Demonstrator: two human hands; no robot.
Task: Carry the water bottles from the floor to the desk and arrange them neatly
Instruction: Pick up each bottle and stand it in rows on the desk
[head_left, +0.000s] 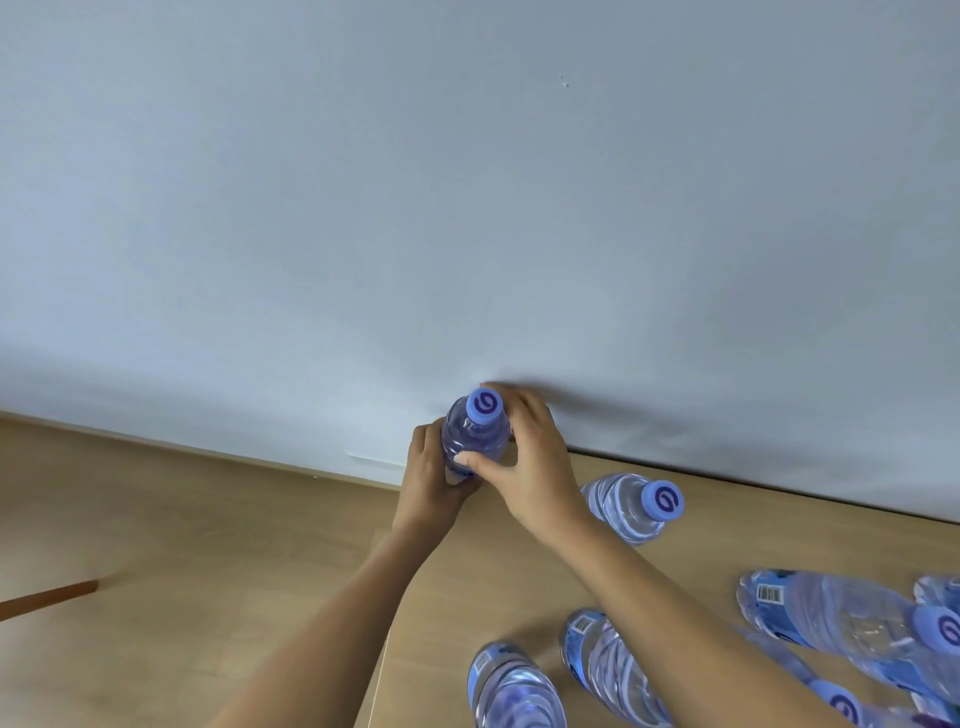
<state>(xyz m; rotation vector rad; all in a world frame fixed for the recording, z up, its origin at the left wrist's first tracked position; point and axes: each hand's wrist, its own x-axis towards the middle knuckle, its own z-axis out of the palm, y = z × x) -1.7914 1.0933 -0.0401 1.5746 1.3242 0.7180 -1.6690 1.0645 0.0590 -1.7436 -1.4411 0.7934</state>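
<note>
A clear water bottle (475, 434) with a blue cap stands upright at the desk's far left corner, close to the wall. My left hand (428, 475) grips its lower body from the left. My right hand (524, 457) wraps around it from the right, thumb across the front. A second bottle (631, 504) stands upright just right of my right wrist. Several more bottles (831, 618) lie on their sides on the light wooden desk (701, 525) at the lower right, partly cut off by the frame.
A pale wall (467, 208) rises directly behind the desk. The desk's left edge (387, 639) runs under my left forearm, with wooden floor (182, 519) beyond it. A brown wooden rod (47, 597) juts in at the left.
</note>
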